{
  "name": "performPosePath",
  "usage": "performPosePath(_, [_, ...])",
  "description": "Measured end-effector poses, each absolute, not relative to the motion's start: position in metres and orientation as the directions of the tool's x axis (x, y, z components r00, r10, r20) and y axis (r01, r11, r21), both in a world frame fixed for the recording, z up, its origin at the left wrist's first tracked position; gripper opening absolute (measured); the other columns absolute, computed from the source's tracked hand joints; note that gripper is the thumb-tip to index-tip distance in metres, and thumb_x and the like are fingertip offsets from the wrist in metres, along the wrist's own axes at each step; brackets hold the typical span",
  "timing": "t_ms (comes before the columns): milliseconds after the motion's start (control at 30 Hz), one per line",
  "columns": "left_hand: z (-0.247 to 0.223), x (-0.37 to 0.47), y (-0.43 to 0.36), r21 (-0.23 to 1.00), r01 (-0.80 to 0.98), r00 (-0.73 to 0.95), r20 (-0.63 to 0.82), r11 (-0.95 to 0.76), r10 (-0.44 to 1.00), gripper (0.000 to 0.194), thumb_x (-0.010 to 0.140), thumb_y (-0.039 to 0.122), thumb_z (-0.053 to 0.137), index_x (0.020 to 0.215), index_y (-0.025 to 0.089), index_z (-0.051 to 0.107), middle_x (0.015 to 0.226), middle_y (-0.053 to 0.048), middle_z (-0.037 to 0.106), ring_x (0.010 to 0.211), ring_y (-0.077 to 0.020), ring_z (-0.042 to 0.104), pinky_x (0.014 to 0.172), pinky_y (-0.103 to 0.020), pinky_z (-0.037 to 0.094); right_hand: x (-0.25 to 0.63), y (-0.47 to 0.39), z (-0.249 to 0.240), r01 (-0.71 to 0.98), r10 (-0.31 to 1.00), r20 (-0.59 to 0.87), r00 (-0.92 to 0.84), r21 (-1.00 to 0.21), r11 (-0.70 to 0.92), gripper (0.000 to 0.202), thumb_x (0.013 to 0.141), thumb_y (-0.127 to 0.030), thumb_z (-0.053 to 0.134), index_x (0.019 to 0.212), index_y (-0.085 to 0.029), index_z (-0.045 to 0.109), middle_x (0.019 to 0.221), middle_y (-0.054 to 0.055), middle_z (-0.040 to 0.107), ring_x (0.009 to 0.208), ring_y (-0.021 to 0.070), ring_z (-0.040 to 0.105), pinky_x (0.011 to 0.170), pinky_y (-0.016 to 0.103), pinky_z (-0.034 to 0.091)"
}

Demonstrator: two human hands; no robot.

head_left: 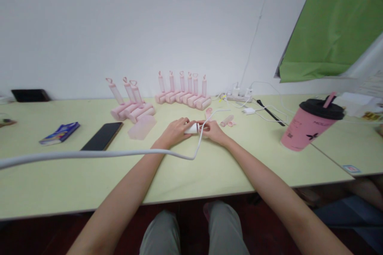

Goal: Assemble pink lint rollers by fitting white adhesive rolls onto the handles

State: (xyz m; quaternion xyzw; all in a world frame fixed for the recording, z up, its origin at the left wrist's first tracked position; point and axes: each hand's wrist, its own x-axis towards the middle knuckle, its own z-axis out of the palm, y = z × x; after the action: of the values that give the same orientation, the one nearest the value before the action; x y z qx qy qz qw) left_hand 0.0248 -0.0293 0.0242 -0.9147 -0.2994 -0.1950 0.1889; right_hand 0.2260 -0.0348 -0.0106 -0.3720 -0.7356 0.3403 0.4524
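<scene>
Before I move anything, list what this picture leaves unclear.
Head view throughout:
Whether the right hand holds anything: too small, masked by that hand.
White cylindrical piece, left end: covered by the left hand.
Thick white cable, leftward end: cut off by picture edge.
Blue printed packet, lettering: blurred.

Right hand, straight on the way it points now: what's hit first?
Most likely the white cylinder held in the left hand, directly ahead of the right hand. The gap is unclear; they may already touch.

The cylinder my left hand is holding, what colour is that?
Mostly white. The cylinder in your left hand shows best in the head view, the only one.
</scene>
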Motion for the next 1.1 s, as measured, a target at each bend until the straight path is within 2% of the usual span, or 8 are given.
performPosePath(100, [0.023,0.022,-0.026,-0.215,0.647,0.72,0.491,-0.732,0.491,0.044,0.081,0.037,0.051,0.122,0.022,0.045,0.1,-0.009,0.054,0.087,-0.0193,0.052,0.074,-0.03,0.042,0.23,-0.035,-0.011,0.407,0.84,0.446,-0.309,-0.736,0.541,0.039,0.073,-0.023,0.056,0.111,-0.014,0.057,0.099,0.008,0.064,0.087,0.0162,0.059,0.082,0.033,0.047])
performPosePath(300, [0.023,0.02,-0.024,-0.18,0.689,0.679,0.5,-0.702,0.538,0.045,0.079,0.037,0.054,0.121,0.021,0.047,0.1,-0.009,0.054,0.089,-0.0204,0.052,0.075,-0.032,0.042,0.241,-0.041,-0.014,0.839,0.824,0.433,-0.366,-0.229,0.494,0.028,0.08,-0.022,0.05,0.104,-0.015,0.061,0.106,0.012,0.058,0.104,0.0238,0.047,0.091,0.041,0.032])
performPosePath(400, [0.024,0.023,-0.027,-0.2,0.674,0.697,0.493,-0.711,0.521,0.045,0.08,0.035,0.054,0.122,0.022,0.046,0.101,-0.009,0.054,0.091,-0.0206,0.051,0.075,-0.032,0.042,0.242,-0.045,-0.009,0.884,0.835,0.438,-0.332,-0.165,0.438,0.031,0.084,-0.029,0.047,0.11,-0.018,0.059,0.111,0.013,0.057,0.108,0.0267,0.044,0.091,0.045,0.029])
performPosePath(500, [0.025,0.028,-0.031,-0.225,0.655,0.715,0.494,-0.722,0.495,0.048,0.081,0.034,0.053,0.125,0.021,0.043,0.101,-0.01,0.054,0.092,-0.021,0.051,0.076,-0.033,0.041,0.238,-0.046,-0.003,0.803,0.802,0.521,-0.292,-0.321,0.502,0.035,0.086,-0.033,0.044,0.117,-0.02,0.054,0.118,0.011,0.055,0.114,0.025,0.041,0.094,0.043,0.029])
performPosePath(600, [0.026,0.035,-0.034,-0.215,0.656,0.707,0.509,-0.723,0.491,0.049,0.08,0.036,0.054,0.124,0.018,0.042,0.099,-0.01,0.056,0.091,-0.0221,0.052,0.075,-0.034,0.041,0.229,-0.041,-0.004,0.514,0.798,0.526,-0.295,-0.617,0.596,0.04,0.087,-0.034,0.044,0.124,-0.02,0.047,0.12,0.008,0.054,0.11,0.0192,0.048,0.092,0.036,0.037])
performPosePath(767, [0.028,0.039,-0.037,-0.096,0.62,0.671,0.578,-0.778,0.464,0.043,0.08,0.043,0.053,0.113,0.018,0.046,0.099,-0.009,0.057,0.091,-0.0218,0.053,0.076,-0.034,0.042,0.221,-0.031,-0.014,0.127,0.849,0.395,-0.35,-0.878,0.461,0.056,0.072,-0.038,0.062,0.122,-0.017,0.048,0.101,0.005,0.063,0.087,0.0157,0.06,0.079,0.03,0.048])
performPosePath(933, [0.035,0.028,-0.027,0.274,0.584,0.382,0.738,-0.764,0.556,0.053,0.079,0.049,0.052,0.119,0.017,0.043,0.115,-0.012,0.053,0.106,-0.0227,0.049,0.09,-0.039,0.04,0.23,-0.02,-0.012,-0.028,0.94,0.307,-0.15,-0.952,0.306,0.047,0.073,-0.043,0.058,0.112,-0.017,0.051,0.103,0.007,0.061,0.075,0.0145,0.064,0.068,0.027,0.053])
performPosePath(1100, [0.029,0.015,-0.005,0.755,0.304,0.337,0.484,-0.58,0.807,0.049,0.081,0.051,0.044,0.116,0.017,0.054,0.112,-0.009,0.059,0.09,-0.0186,0.059,0.076,-0.033,0.049,0.236,-0.012,-0.016,-0.065,0.959,0.277,-0.061,-0.96,0.274,0.043,0.072,-0.045,0.059,0.106,-0.019,0.052,0.106,0.006,0.061,0.077,0.015,0.064,0.064,0.024,0.053])
